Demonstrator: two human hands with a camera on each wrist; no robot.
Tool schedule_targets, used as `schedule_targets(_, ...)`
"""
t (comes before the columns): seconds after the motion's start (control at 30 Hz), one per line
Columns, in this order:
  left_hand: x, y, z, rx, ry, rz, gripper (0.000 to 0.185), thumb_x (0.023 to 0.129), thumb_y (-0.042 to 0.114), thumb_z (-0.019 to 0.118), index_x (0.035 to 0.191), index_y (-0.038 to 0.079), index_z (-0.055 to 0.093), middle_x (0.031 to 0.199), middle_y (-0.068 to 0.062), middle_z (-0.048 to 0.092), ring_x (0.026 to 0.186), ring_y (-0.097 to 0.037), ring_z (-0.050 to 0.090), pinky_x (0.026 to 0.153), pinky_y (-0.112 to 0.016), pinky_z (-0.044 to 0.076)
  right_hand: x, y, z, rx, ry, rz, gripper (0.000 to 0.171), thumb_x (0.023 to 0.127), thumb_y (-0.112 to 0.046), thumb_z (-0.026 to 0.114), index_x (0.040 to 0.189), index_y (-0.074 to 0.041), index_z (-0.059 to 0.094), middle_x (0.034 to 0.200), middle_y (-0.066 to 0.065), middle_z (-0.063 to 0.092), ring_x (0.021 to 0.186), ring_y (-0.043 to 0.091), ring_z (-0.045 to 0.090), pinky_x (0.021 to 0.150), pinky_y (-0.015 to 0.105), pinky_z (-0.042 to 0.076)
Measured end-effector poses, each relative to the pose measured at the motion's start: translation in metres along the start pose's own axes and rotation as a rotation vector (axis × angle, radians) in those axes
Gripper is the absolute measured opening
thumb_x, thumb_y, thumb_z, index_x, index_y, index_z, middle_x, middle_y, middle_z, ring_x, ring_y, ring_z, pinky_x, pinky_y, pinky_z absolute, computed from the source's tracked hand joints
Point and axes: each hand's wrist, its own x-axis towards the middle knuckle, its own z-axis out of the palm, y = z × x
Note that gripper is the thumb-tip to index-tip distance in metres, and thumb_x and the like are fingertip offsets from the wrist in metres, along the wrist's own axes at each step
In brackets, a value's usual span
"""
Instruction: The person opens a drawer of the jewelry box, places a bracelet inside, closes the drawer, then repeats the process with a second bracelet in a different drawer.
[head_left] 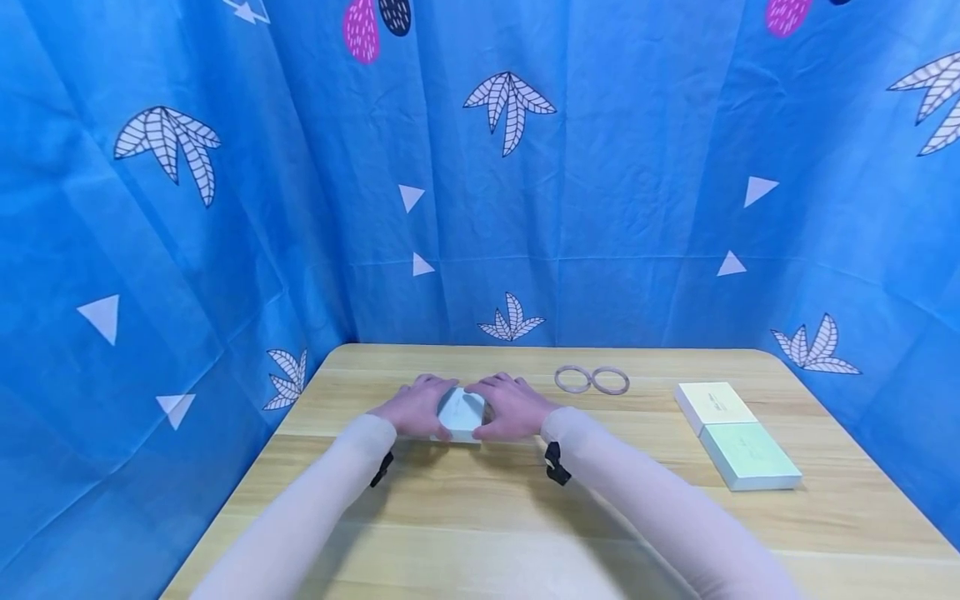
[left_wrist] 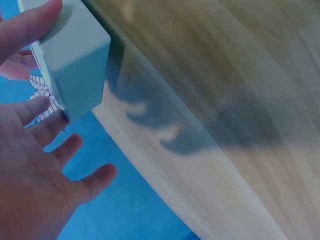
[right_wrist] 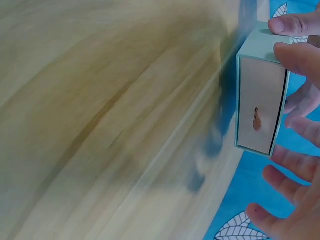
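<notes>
A small pale green box is between my two hands near the back of the table. My left hand pinches its left part between thumb and a finger, the other fingers spread, as the left wrist view shows. From the right, my right hand spans the box the same way, thumb on the near side and a finger on the far side. The right wrist view shows the end of a white inner drawer with a small notch in it. Whether the box touches the table, I cannot tell.
Two purplish rings lie side by side right of my hands. Farther right, a cream box and a light green box lie end to end on the wooden table. A blue patterned curtain surrounds the back and sides.
</notes>
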Motion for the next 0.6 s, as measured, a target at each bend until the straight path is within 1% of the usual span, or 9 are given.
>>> schedule_targets(0.2, -0.001, -0.008, -0.006, -0.012, -0.001, -0.002, 0.099, 0.071, 0.034, 0.088, 0.155, 0.015, 0.04, 0.153, -0.009, 0.046, 0.138, -0.031, 0.038, 0.111, -0.057, 0.034, 0.011, -0.003, 0.002, 0.012, 0.007, 0.001, 0.079, 0.082, -0.058, 0.074, 0.15, -0.026, 0.048, 0.151, 0.001, 0.051, 0.137, 0.024, 0.044, 0.112, 0.062, 0.035)
schedule_targets(0.43, -0.001, -0.016, -0.008, -0.003, -0.001, -0.038, 0.096, 0.072, 0.032, 0.089, 0.154, 0.013, 0.042, 0.153, -0.009, 0.046, 0.138, -0.031, 0.038, 0.111, -0.058, 0.034, 0.021, -0.01, 0.005, 0.025, -0.003, 0.004, 0.079, 0.083, -0.058, 0.074, 0.15, -0.027, 0.048, 0.152, 0.001, 0.051, 0.135, 0.023, 0.045, 0.113, 0.061, 0.034)
schedule_targets(0.6, -0.003, -0.025, -0.007, -0.014, 0.0, -0.07, 0.096, 0.072, 0.029, 0.089, 0.154, 0.014, 0.042, 0.154, -0.008, 0.046, 0.14, -0.031, 0.036, 0.112, -0.059, 0.032, 0.029, -0.014, 0.009, 0.028, -0.016, 0.016, 0.078, 0.083, -0.057, 0.074, 0.15, -0.027, 0.047, 0.152, 0.0, 0.05, 0.136, 0.022, 0.044, 0.114, 0.06, 0.034)
